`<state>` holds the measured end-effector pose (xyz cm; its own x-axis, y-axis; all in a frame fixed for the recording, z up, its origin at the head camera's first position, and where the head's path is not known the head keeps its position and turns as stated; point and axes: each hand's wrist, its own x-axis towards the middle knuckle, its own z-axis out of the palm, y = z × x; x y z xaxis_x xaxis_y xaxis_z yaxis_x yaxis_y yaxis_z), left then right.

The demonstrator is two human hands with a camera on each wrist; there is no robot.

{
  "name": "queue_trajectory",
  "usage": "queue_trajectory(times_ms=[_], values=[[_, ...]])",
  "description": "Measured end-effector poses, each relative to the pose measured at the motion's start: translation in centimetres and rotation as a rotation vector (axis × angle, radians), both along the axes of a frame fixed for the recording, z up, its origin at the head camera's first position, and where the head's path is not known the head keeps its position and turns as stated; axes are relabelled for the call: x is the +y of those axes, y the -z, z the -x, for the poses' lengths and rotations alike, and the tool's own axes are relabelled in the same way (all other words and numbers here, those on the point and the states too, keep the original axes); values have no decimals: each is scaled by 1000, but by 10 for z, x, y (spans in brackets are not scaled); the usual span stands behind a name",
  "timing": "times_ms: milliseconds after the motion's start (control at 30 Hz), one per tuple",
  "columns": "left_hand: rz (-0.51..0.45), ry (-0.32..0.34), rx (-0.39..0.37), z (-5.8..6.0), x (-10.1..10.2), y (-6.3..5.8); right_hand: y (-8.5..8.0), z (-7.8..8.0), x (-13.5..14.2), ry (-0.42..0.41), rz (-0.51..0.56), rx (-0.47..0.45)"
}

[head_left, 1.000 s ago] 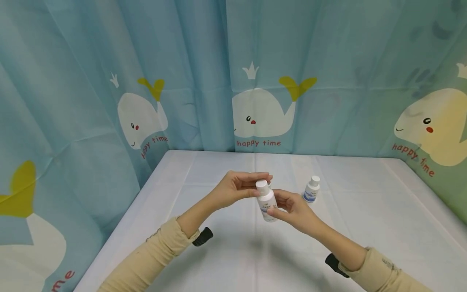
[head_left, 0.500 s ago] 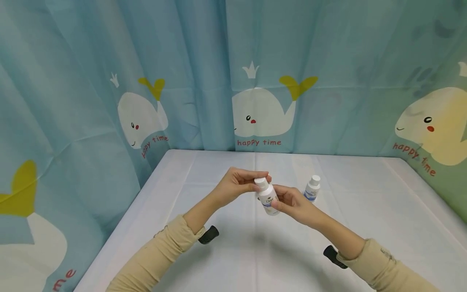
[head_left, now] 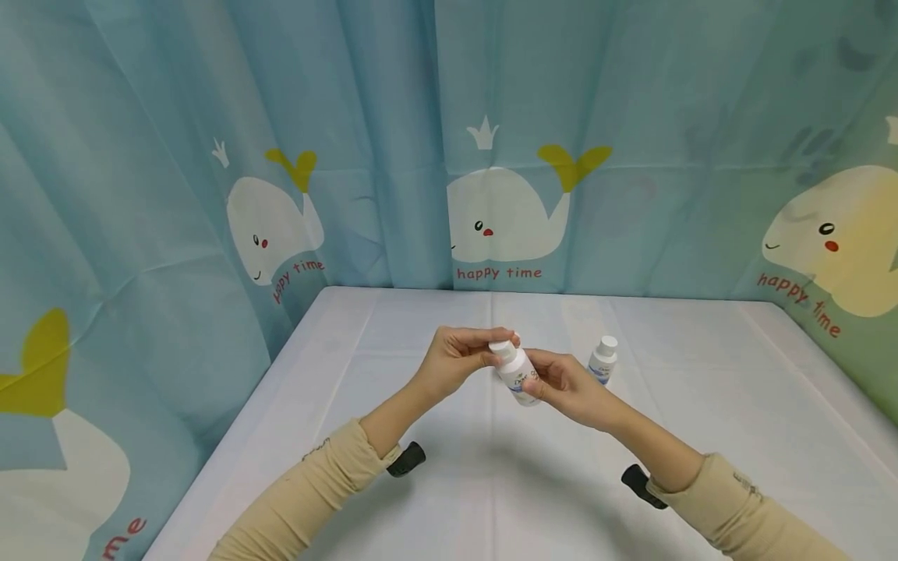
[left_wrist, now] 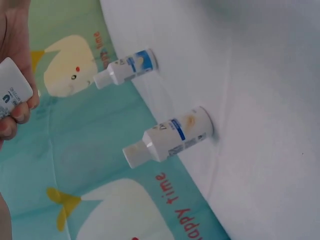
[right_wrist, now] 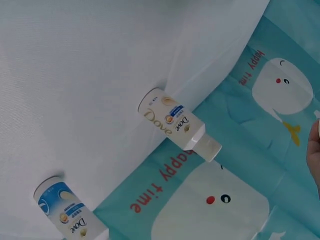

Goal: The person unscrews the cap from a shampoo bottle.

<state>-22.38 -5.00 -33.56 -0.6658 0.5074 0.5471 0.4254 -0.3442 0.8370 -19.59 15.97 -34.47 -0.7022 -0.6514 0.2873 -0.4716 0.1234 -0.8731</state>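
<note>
A small white Dove bottle [head_left: 517, 372] is held above the table, tilted with its cap to the upper left. My left hand [head_left: 456, 360] pinches the white cap [head_left: 501, 350] between thumb and fingers. Around the lower body, my right hand [head_left: 571, 391] grips with the thumb in front. In the left wrist view the base of this bottle [left_wrist: 14, 89] shows at the left edge, with fingers against it. Whether the cap is loose cannot be seen.
On the white table [head_left: 435, 506], a blue-labelled Dove bottle [head_left: 602, 363] stands upright beyond my right hand. Another upright Dove bottle [right_wrist: 170, 117] stands near it, mostly hidden by the hands in the head view. A whale-print curtain [head_left: 393, 234] borders the table.
Both hands have lifted the bottle slightly, and it leans more, its base swinging to the right. The left hand stays on the cap and the right on the body.
</note>
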Motion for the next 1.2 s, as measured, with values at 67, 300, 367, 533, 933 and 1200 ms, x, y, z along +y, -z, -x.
queue_trajectory(times_ms=[67,300,367,533,933,1200], values=[[0,-21,-2,-1,0,0,0,0,-2,7,9,7],[18,-108,-10,-4,3,-2,-2,-1,-4,-11,17,-26],[24,-106,-13,-4,3,-4,-4,0,-3,-39,23,-54],[61,125,-69,1,-3,-14,-7,4,0,-179,59,-145],[158,477,-131,7,-12,-14,-1,5,0,-441,124,-245],[38,316,-37,-3,-1,-10,6,6,2,-343,151,-204]])
